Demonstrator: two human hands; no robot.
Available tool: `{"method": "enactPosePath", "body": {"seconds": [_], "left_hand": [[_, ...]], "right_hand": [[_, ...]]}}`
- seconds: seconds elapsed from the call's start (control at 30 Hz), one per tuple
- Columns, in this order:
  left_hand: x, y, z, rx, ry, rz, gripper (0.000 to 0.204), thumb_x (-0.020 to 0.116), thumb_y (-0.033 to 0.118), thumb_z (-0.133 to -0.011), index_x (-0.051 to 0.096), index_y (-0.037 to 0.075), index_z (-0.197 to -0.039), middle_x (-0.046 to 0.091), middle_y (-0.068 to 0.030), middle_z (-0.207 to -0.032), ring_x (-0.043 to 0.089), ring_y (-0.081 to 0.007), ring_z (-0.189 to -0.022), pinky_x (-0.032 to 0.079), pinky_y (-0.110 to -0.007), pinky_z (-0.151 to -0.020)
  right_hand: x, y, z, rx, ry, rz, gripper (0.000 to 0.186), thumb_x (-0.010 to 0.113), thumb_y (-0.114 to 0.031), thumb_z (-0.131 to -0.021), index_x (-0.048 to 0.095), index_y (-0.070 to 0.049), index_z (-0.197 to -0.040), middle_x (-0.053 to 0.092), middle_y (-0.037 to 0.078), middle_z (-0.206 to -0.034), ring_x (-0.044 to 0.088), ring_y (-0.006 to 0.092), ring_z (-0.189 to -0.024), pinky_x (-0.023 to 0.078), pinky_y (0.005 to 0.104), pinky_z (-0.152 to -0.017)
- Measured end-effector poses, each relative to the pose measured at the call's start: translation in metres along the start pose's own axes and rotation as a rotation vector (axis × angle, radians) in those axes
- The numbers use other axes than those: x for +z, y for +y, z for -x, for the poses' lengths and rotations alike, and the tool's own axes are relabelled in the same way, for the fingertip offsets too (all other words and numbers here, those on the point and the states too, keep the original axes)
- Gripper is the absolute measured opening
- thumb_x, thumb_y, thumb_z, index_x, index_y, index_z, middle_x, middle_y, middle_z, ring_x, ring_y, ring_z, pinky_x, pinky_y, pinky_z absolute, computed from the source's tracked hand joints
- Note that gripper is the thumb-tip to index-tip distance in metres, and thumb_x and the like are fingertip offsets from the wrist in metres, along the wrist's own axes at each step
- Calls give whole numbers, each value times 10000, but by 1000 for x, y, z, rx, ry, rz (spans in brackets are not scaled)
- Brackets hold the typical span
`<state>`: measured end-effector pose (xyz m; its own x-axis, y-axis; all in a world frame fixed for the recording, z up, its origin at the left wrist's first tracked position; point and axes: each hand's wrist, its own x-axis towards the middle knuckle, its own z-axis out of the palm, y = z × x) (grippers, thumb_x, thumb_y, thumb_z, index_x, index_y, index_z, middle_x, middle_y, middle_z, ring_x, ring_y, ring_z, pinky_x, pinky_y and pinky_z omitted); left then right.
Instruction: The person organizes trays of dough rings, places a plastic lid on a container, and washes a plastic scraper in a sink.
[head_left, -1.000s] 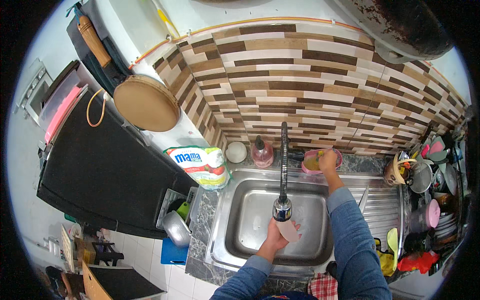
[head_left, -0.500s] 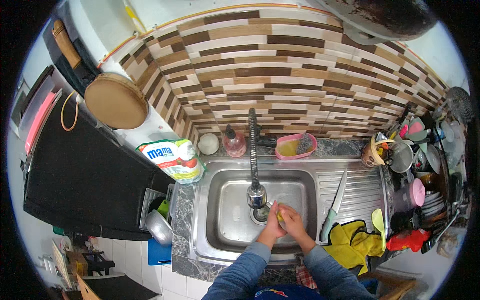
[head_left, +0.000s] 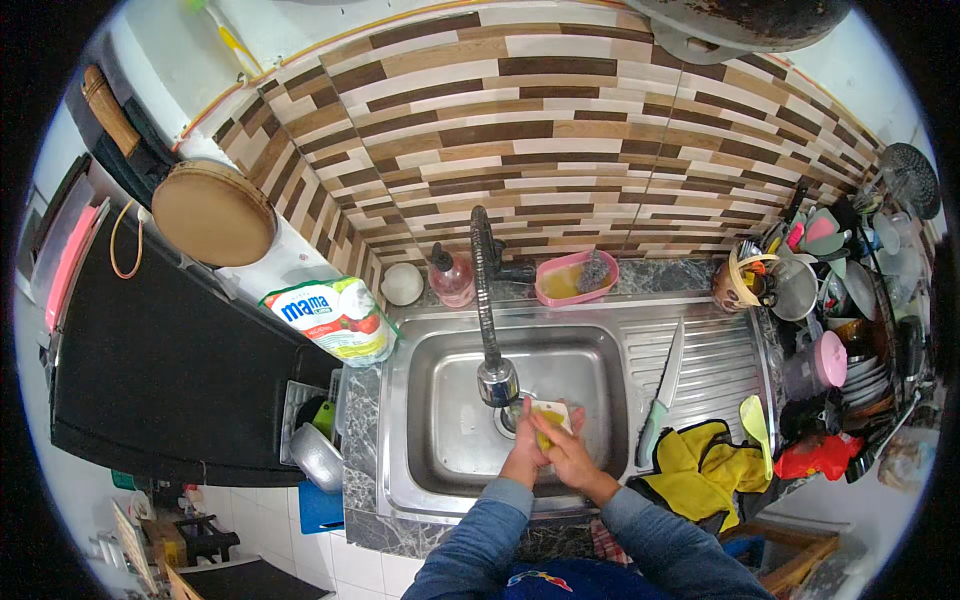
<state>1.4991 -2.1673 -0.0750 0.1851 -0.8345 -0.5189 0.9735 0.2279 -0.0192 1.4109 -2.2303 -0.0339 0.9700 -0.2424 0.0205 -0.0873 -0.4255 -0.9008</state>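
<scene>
Both of my hands are together over the stainless steel sink basin [head_left: 450,440], just below the flexible faucet head [head_left: 497,383]. My left hand [head_left: 522,455] and my right hand [head_left: 572,455] are closed around a small white-and-yellow item [head_left: 550,415]; the yellow part looks like a sponge, and the fingers partly hide it. A pink soap dish [head_left: 575,280] with yellowish liquid and a grey scrubber sits behind the sink. A knife with a pale green handle [head_left: 660,415] lies on the ridged drainboard [head_left: 725,370], right of the hands.
A refill pouch [head_left: 325,325], soap bottle [head_left: 450,275] and white bowl [head_left: 402,284] border the sink. Yellow cloth [head_left: 700,470], lime spoon [head_left: 755,430], utensil basket [head_left: 740,285] and stacked dishes [head_left: 865,385] crowd the right. A black fridge [head_left: 170,380] stands left.
My right hand has left the pink dish and moved down into the sink to join my left hand. A yellow item now shows between them, gripped together under the faucet.
</scene>
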Motion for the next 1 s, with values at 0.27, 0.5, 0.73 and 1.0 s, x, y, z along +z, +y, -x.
{"method": "enactPosePath", "body": {"seconds": [0.27, 0.5, 0.73, 1.0], "left_hand": [[35, -9, 8, 0, 120, -66, 720, 227, 687, -745, 403, 114, -1143, 470, -210, -1131, 478, -337, -982, 375, -459, -830], [23, -9, 7, 113, 174, -53, 669, 233, 628, -786, 411, 99, -1156, 472, -198, -1124, 469, -336, -1006, 387, -466, -828], [34, 10, 15, 44, 151, -157, 732, 246, 679, -752, 273, 125, -1230, 422, -184, -1161, 450, -357, -1023, 333, -554, -812], [53, 11, 31, -2, 238, -189, 547, 304, 495, -813, 382, 22, -1077, 444, -234, -1091, 457, -376, -1000, 221, -606, -895]], "right_hand": [[-7, -13, -11, 55, 223, 200, 404, 437, -232, -813, 446, -62, -1179, 454, 155, -1185, 415, 280, -1121, 327, 385, -920], [-6, 4, 1, 105, 86, 129, 512, 413, -224, -836, 270, 18, -1263, 255, 231, -1302, 201, 333, -1237, 124, 372, -1020], [-11, -24, 25, -164, -62, 102, 509, 508, -119, -762, 331, 19, -1219, 297, 232, -1273, 232, 344, -1221, 156, 394, -1013], [-61, 6, 19, 205, 154, 36, 185, 557, -30, -756, 553, 4, -937, 599, 70, -792, 556, 130, -714, 446, 261, -640]]}}
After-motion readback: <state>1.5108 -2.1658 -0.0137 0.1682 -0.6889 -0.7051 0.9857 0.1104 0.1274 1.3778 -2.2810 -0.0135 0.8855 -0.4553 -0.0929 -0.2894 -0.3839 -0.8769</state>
